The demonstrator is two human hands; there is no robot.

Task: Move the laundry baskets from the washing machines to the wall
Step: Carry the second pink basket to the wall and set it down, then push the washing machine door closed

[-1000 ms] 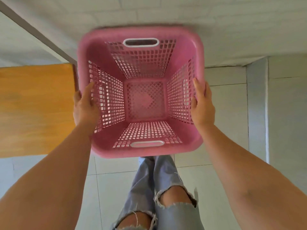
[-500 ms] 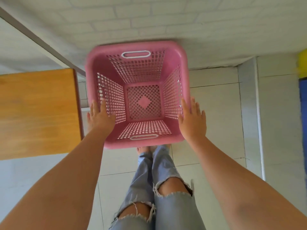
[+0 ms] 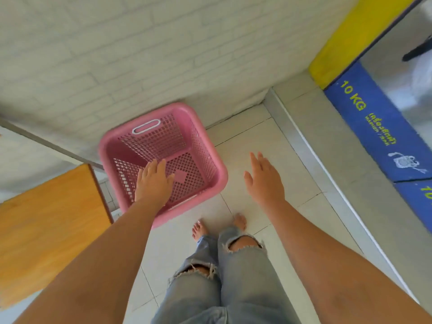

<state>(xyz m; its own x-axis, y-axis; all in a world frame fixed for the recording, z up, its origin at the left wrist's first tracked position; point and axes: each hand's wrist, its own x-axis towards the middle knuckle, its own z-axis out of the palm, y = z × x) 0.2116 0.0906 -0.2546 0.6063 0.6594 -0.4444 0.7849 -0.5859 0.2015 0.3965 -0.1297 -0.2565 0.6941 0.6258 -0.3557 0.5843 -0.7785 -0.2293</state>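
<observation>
The pink laundry basket stands on the floor against the white brick wall, its mouth facing up. It is nearly square, so no long axis shows; its white handle slots lie on the wall side and the near side. The left hand hovers over its near-left part, nearer than the right hand, which is apart on the right. Both grips are released, fingers spread, holding nothing.
</observation>
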